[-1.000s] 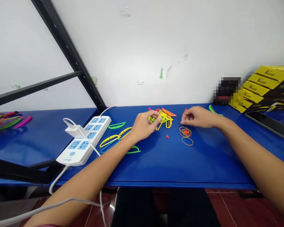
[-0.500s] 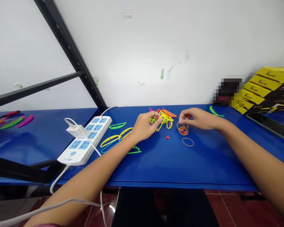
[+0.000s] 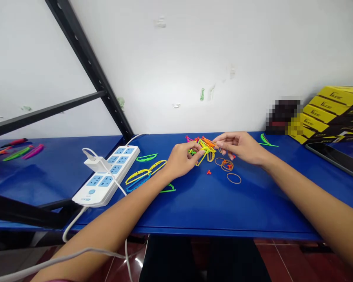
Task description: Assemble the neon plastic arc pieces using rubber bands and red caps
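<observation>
My left hand (image 3: 182, 159) pinches a yellow curved plastic piece (image 3: 205, 153), bow-shaped with a straight bar, at the near side of a small pile of coloured plastic parts (image 3: 207, 141). Close by on the right, my right hand (image 3: 239, 147) has thumb and fingertips closed on a tan rubber band (image 3: 219, 150), partly hidden by the fingers. Below that hand lie several overlapping rubber bands (image 3: 227, 166) with a small orange-red part among them. Another rubber band (image 3: 233, 178) rests apart, nearer to me. A small red three-pronged part (image 3: 209, 172) sits between the hands.
Yellow bow-shaped pieces (image 3: 137, 175), a blue one (image 3: 139, 183) and green ones (image 3: 147, 158) lie left. A white power strip (image 3: 98, 192) with cables stands beside a black shelf post (image 3: 88, 66). At right are yellow-black boxes (image 3: 326, 105), a phone (image 3: 335, 159) and a green piece (image 3: 264, 138).
My right hand has lifted a rubber band off the small heap and moved left, closer to the yellow piece. The remaining bands have spread a little. My left hand has hardly moved.
</observation>
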Available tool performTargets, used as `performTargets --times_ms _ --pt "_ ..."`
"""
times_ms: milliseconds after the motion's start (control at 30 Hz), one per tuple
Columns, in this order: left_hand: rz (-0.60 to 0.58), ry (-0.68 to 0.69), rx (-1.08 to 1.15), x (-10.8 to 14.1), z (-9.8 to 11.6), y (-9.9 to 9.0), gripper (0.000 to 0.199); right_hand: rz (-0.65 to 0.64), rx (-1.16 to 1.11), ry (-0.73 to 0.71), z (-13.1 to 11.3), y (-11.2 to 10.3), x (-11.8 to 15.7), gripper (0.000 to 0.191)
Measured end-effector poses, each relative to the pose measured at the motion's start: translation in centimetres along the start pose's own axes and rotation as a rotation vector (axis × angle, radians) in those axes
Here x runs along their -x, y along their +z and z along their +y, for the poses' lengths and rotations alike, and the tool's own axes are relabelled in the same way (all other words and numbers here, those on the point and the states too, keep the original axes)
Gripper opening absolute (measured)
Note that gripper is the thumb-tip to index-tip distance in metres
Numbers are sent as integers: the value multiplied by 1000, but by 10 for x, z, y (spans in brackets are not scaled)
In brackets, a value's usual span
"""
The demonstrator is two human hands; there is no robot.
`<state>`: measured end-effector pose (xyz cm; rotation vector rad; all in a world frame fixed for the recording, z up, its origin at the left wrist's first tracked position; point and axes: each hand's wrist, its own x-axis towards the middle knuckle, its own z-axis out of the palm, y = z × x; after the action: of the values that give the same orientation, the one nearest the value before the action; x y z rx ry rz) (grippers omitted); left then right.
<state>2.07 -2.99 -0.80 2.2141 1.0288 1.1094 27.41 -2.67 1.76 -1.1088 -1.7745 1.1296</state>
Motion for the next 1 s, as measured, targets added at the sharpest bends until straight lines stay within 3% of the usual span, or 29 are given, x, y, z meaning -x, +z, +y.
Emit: performTargets --times_ms 433,1000 --pt "6 147 -48 2 -5 3 14 55 42 1 2 16 2 49" --pt "-16 85 -24 2 -2 -1 37 11 18 -25 7 18 2 49"
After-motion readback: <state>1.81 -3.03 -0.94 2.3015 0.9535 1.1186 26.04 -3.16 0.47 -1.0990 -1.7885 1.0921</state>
